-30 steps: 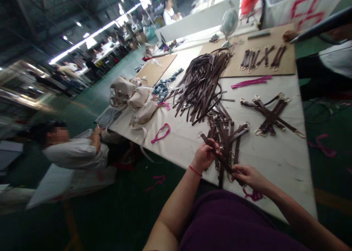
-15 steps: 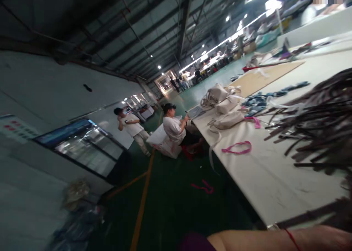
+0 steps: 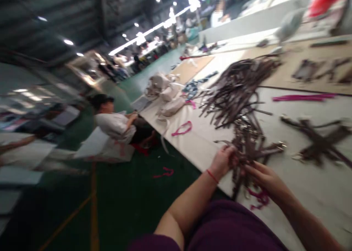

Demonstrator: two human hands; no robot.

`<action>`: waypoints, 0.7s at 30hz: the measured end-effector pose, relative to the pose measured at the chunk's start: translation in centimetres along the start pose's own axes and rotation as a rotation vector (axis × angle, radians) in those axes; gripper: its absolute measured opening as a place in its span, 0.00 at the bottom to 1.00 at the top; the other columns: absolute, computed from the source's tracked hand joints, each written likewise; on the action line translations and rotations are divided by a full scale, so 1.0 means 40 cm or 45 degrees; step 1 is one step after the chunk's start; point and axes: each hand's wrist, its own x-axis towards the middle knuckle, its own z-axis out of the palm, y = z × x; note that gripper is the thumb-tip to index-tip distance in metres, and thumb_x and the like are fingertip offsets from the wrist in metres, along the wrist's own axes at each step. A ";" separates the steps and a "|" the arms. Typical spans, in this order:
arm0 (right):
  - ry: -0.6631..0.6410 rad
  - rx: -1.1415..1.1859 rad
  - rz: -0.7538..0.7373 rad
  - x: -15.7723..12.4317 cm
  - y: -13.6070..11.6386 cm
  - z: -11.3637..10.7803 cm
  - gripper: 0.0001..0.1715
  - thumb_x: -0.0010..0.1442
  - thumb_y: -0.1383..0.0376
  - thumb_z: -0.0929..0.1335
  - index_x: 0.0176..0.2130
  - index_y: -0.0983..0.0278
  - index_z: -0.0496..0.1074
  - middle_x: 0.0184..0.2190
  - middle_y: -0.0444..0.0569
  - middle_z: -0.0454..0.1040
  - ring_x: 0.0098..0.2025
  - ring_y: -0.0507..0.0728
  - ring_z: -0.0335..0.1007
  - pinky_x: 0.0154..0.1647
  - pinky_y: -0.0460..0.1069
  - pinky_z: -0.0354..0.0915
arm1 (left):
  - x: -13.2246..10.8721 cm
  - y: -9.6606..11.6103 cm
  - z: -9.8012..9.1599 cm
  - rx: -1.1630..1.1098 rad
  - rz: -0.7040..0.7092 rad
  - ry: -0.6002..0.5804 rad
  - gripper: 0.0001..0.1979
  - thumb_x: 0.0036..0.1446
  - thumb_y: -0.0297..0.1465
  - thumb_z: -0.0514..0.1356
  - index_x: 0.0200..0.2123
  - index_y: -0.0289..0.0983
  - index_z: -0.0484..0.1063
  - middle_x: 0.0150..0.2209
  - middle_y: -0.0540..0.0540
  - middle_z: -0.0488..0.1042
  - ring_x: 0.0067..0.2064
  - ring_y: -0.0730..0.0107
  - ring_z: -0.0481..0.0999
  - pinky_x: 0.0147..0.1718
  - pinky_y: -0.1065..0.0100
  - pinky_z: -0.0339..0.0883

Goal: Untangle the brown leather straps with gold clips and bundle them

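Note:
At the table's near edge, my left hand [image 3: 224, 160] is closed on dark brown straps [image 3: 249, 137] with small metal fittings. My right hand [image 3: 265, 175] pinches the same straps from the other side, its fingertips partly hidden among them. A crumpled magenta strip [image 3: 260, 199] lies just below my right hand. Beyond my hands spreads a large heap of loose brown strips [image 3: 236, 86]. To the right, more bundles of brown straps [image 3: 316, 141] lie crossed over each other. The picture is blurred, so the strap ends are unclear.
On the pale table [image 3: 205, 148] lie a magenta loop [image 3: 182, 129], beige fabric pieces [image 3: 169, 100] and long magenta strips [image 3: 305, 97]. A seated person [image 3: 115, 122] is beyond the table's left edge. Another magenta strip [image 3: 166, 172] lies on the green floor [image 3: 132, 203].
My view has swung right and down toward the table. Both my hands now show on the straps; earlier only my left forearm and part of the hand were visible at the bottom right.

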 end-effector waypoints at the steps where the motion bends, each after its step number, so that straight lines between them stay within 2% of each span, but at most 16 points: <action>1: 0.025 0.053 0.075 -0.031 -0.006 -0.041 0.19 0.59 0.51 0.69 0.42 0.63 0.76 0.32 0.54 0.76 0.35 0.60 0.72 0.33 0.54 0.70 | 0.022 -0.019 -0.006 -0.058 -0.061 -0.075 0.10 0.53 0.37 0.63 0.30 0.37 0.67 0.27 0.46 0.71 0.22 0.78 0.65 0.20 0.73 0.56; 2: 0.034 0.143 0.137 -0.052 -0.016 -0.066 0.20 0.57 0.50 0.70 0.40 0.64 0.76 0.29 0.52 0.76 0.32 0.59 0.72 0.31 0.53 0.69 | 0.040 -0.036 -0.012 -0.107 -0.111 -0.139 0.10 0.52 0.36 0.64 0.32 0.36 0.68 0.27 0.47 0.71 0.21 0.79 0.64 0.19 0.74 0.55; 4: 0.035 0.308 0.182 -0.062 -0.034 -0.082 0.23 0.53 0.49 0.72 0.38 0.65 0.75 0.27 0.49 0.75 0.29 0.56 0.70 0.27 0.50 0.66 | 0.063 -0.061 -0.023 -0.169 -0.171 -0.214 0.13 0.49 0.36 0.67 0.33 0.34 0.71 0.27 0.48 0.71 0.21 0.80 0.63 0.18 0.75 0.53; 6: 0.033 0.404 0.198 -0.053 -0.042 -0.076 0.25 0.51 0.47 0.72 0.38 0.65 0.73 0.26 0.47 0.74 0.24 0.51 0.65 0.21 0.46 0.60 | 0.070 -0.068 -0.032 -0.214 -0.180 -0.203 0.15 0.47 0.36 0.68 0.33 0.33 0.72 0.27 0.49 0.71 0.22 0.81 0.63 0.17 0.76 0.53; 8: 0.024 0.439 0.229 -0.048 -0.040 -0.069 0.26 0.52 0.46 0.72 0.37 0.64 0.72 0.25 0.46 0.74 0.18 0.47 0.57 0.16 0.44 0.50 | 0.069 -0.065 -0.038 -0.243 -0.170 -0.172 0.16 0.47 0.37 0.69 0.33 0.33 0.71 0.27 0.49 0.71 0.22 0.81 0.64 0.18 0.78 0.53; 11: 0.034 0.431 0.256 -0.054 -0.023 -0.076 0.25 0.54 0.45 0.70 0.36 0.64 0.68 0.24 0.44 0.73 0.15 0.44 0.45 0.15 0.44 0.39 | 0.071 -0.059 -0.036 -0.249 -0.182 -0.166 0.16 0.46 0.37 0.69 0.33 0.33 0.71 0.27 0.50 0.71 0.21 0.83 0.63 0.18 0.78 0.52; 13: 0.071 0.406 0.235 -0.058 -0.011 -0.087 0.25 0.56 0.45 0.68 0.35 0.64 0.67 0.23 0.43 0.72 0.16 0.44 0.44 0.16 0.44 0.38 | 0.076 -0.059 -0.031 -0.238 -0.187 -0.168 0.17 0.46 0.38 0.70 0.34 0.33 0.71 0.26 0.50 0.71 0.21 0.83 0.62 0.18 0.78 0.51; 15: 0.113 0.355 0.195 -0.057 -0.004 -0.098 0.26 0.57 0.43 0.67 0.33 0.64 0.67 0.22 0.42 0.70 0.17 0.45 0.48 0.17 0.44 0.42 | 0.080 -0.060 -0.025 -0.229 -0.176 -0.178 0.18 0.45 0.38 0.70 0.34 0.33 0.71 0.27 0.50 0.71 0.21 0.83 0.62 0.18 0.78 0.51; 18: 0.155 0.229 0.156 -0.052 -0.007 -0.103 0.26 0.55 0.44 0.68 0.31 0.64 0.67 0.23 0.42 0.69 0.21 0.47 0.54 0.20 0.45 0.48 | 0.079 -0.062 -0.018 -0.203 -0.166 -0.195 0.19 0.46 0.39 0.69 0.35 0.33 0.71 0.27 0.50 0.71 0.22 0.82 0.64 0.19 0.77 0.53; 21: 0.181 0.177 0.197 -0.049 -0.019 -0.098 0.25 0.53 0.45 0.70 0.32 0.64 0.68 0.23 0.41 0.69 0.21 0.47 0.55 0.21 0.45 0.49 | 0.074 -0.060 -0.015 -0.163 -0.175 -0.207 0.19 0.49 0.42 0.67 0.35 0.32 0.71 0.27 0.49 0.71 0.21 0.80 0.64 0.19 0.76 0.54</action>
